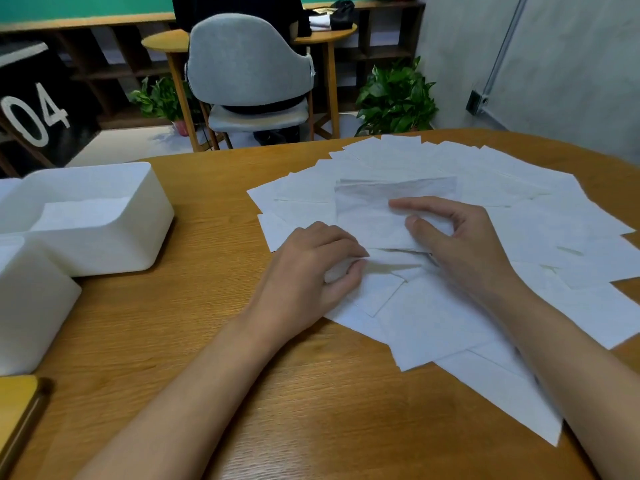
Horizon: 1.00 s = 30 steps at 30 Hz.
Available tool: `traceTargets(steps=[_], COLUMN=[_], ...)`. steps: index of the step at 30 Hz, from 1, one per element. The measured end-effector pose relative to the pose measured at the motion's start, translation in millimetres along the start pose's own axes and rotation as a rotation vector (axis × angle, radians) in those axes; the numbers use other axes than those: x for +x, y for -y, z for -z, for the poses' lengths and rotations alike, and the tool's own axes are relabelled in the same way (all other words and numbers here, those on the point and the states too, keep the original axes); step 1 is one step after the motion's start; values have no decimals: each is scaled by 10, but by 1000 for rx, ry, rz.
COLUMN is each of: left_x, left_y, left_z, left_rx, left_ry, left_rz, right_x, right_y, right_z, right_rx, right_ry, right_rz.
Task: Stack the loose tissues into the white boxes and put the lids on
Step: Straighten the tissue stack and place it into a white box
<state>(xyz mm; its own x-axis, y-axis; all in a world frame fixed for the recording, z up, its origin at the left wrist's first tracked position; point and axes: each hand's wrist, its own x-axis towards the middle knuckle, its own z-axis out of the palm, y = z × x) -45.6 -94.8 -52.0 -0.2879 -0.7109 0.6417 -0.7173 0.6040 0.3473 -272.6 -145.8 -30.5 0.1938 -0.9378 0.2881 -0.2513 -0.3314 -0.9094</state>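
Observation:
Several loose white tissues [512,202] lie fanned out over the right half of the wooden table [214,334]. One tissue [374,220] is lifted at its near edge. My left hand [318,265] pinches that near edge between curled fingers and thumb. My right hand [460,237] grips the same tissue from the right, thumb and fingers curled on it. An open white box [114,244] stands at the left with tissues stacked inside. A second white box [31,306] stands nearer, at the left edge; its inside is hidden.
A yellow-edged flat object [17,407] lies at the near left corner. Behind the table stand a grey chair [249,71], a small round wooden table [166,43] and potted plants [394,95]. Bare wood shows between the boxes and the tissues.

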Motion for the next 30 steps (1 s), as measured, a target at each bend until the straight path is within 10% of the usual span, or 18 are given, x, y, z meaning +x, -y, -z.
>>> traceTargets(steps=[8, 30], left_x=[60, 119], left_y=[-189, -204], left_z=[184, 106], left_rx=[-248, -676], left_ry=[-231, -235], left_rz=[184, 708], right_x=[-13, -108], right_y=[79, 147], right_z=[49, -119], right_rx=[76, 3], right_ry=[71, 177], right_rz=[51, 142])
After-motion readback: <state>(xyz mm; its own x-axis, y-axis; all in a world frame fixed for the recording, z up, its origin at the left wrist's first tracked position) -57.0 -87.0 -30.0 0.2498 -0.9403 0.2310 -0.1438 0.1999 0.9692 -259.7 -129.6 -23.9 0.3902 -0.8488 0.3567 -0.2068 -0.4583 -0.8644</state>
